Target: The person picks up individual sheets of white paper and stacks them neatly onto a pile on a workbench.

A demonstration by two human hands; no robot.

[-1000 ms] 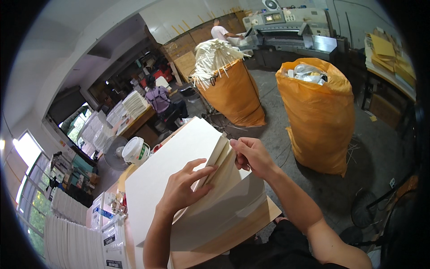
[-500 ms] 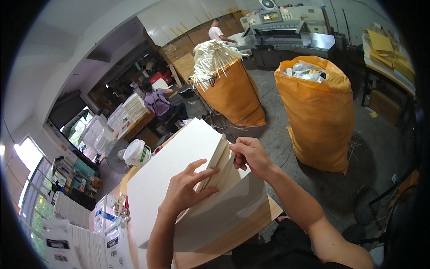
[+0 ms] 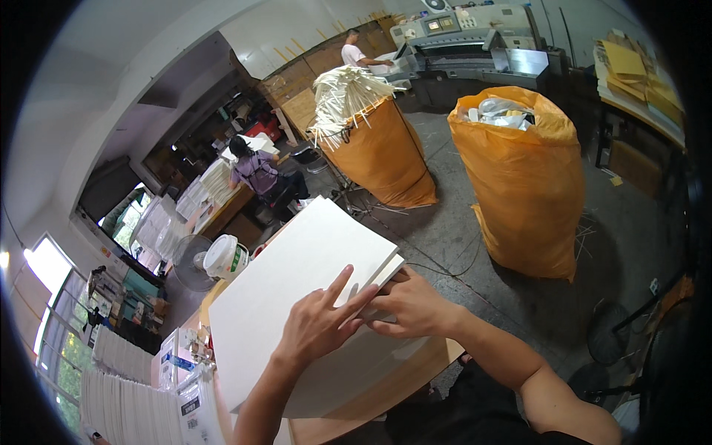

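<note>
A thick stack of large white paper sheets [image 3: 285, 271] lies on the wooden table right in front of me. My left hand [image 3: 320, 320] rests on top near its right edge, fingers apart and stretched toward the far corner. Close against it, my right hand [image 3: 415, 305] has its fingers bent around the edge of the upper sheets, thumb below the fingers. Those sheets stand slightly parted from the ones beneath at that corner. The right fingertips are partly hidden by the paper and by my left fingers.
Left of the stack are a white bucket [image 3: 225, 256], a floor fan [image 3: 194, 259] and bundled paper piles [image 3: 126, 400]. Beyond stand two big orange sacks [image 3: 519, 189], one heaped with paper strips [image 3: 348, 100]. Two people work farther back, one beside a large cutting machine [image 3: 475, 55].
My right hand has come down and left along the stack's edge, close to my left hand. The fanned, raised sheets at the edge now lie nearly flat.
</note>
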